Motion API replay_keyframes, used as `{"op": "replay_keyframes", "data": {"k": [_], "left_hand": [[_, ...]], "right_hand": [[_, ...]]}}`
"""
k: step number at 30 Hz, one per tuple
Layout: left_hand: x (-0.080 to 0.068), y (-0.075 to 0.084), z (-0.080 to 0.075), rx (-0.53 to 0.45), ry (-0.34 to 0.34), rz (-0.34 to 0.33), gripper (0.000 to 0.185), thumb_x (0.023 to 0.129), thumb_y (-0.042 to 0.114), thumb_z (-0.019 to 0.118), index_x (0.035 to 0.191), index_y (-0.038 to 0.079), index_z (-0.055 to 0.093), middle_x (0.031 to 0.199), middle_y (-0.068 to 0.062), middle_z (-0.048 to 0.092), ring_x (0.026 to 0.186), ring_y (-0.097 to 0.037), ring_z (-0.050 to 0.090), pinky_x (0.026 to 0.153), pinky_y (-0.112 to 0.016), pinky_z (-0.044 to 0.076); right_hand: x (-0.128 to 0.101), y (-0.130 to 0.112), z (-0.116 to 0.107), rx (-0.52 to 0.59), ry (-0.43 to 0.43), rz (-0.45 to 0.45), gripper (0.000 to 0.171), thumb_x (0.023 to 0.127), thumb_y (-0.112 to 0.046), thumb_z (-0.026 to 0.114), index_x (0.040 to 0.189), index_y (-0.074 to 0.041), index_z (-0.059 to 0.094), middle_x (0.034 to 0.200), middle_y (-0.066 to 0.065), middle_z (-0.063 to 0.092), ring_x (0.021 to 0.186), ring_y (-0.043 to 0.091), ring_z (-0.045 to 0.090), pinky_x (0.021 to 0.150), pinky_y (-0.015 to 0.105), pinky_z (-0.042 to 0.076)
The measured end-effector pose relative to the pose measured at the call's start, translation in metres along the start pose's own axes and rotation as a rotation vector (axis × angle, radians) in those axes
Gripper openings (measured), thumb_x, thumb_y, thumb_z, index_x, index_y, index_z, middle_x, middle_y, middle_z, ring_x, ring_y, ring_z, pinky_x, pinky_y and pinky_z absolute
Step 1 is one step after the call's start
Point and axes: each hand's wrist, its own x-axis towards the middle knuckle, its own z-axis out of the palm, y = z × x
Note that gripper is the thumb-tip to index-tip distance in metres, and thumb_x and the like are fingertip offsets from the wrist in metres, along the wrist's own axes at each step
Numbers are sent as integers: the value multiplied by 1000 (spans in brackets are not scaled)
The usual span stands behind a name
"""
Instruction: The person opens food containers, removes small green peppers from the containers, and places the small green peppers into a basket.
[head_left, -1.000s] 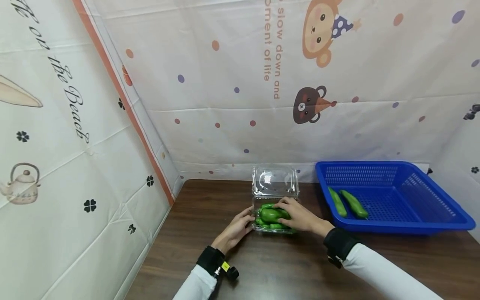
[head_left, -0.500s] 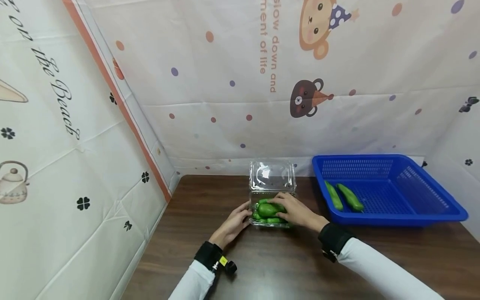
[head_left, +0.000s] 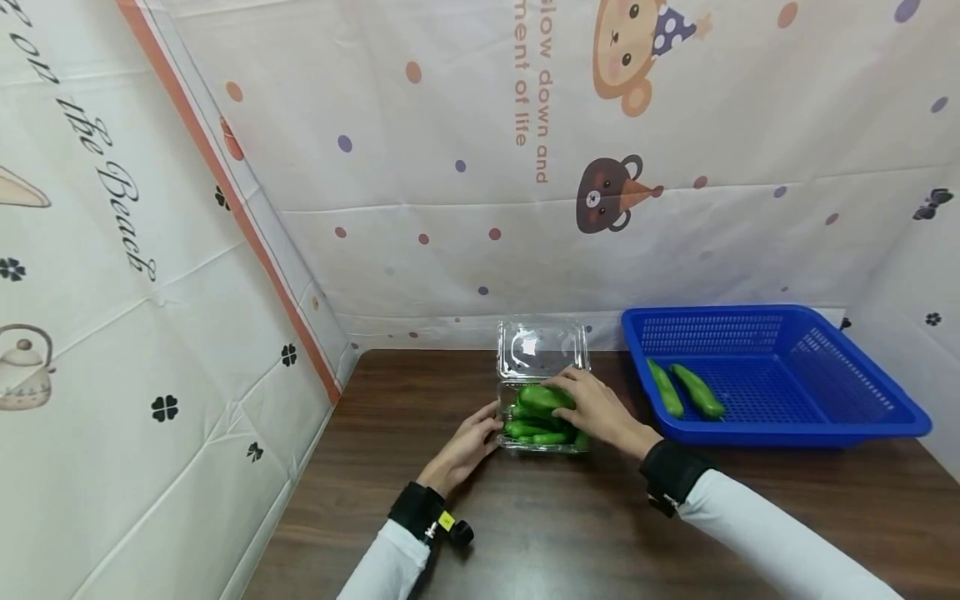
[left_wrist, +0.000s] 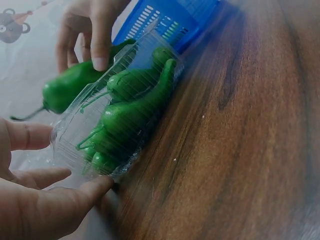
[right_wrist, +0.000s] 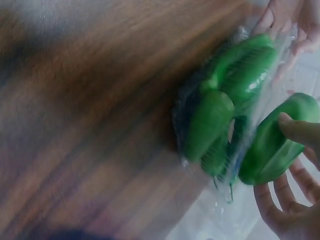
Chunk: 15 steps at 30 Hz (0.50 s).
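A clear plastic clamshell box [head_left: 504,448] stands on the table with its lid [head_left: 542,348] raised at the back. Several green peppers [left_wrist: 127,117] lie inside it. My right hand [head_left: 597,410] pinches a large green pepper [head_left: 542,398] between thumb and fingers. In the right wrist view this held pepper [right_wrist: 277,142] is beside the box's rim, above the others. My left hand [head_left: 463,447] is at the box's left side, its fingers fairly straight. In the left wrist view its fingertips [left_wrist: 102,185] touch the box's rim and lower corner.
A blue plastic basket [head_left: 787,435] stands to the right, with two long green peppers [head_left: 697,392] at its left end. Behind the brown wooden table [head_left: 420,383] hangs a printed white cloth [head_left: 405,267]; another covers the left side.
My right hand has raised the large pepper off the others and moved it slightly toward the lid. My left hand stays at the box's side. The head view has shifted a little.
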Motion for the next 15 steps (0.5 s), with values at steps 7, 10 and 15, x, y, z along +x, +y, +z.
{"op": "replay_keyframes", "data": {"k": [7,10,15], "left_hand": [[-2,3,0,-8,-17,-6,64,102,5,44,162,2,22,171,-21,9,159,-39,10,129,-59,15],[-3,3,1,-12,-22,-9,64,103,5,44,162,2,21,171,-22,8,159,-39,8,129,-59,14],[-3,4,2,-15,-21,-6,64,103,5,44,162,2,20,171,-24,7,159,-39,7,129,-59,14]], "right_hand": [[9,1,-21,37,19,28,49,84,-10,83,129,-6,66,116,12,67,96,26,69,71,36,58],[14,1,-32,49,60,22,49,83,-7,83,129,-5,66,117,16,68,97,29,70,74,41,61],[25,2,-61,100,131,15,53,81,-3,83,130,-1,64,120,23,69,98,36,71,80,49,63]]}}
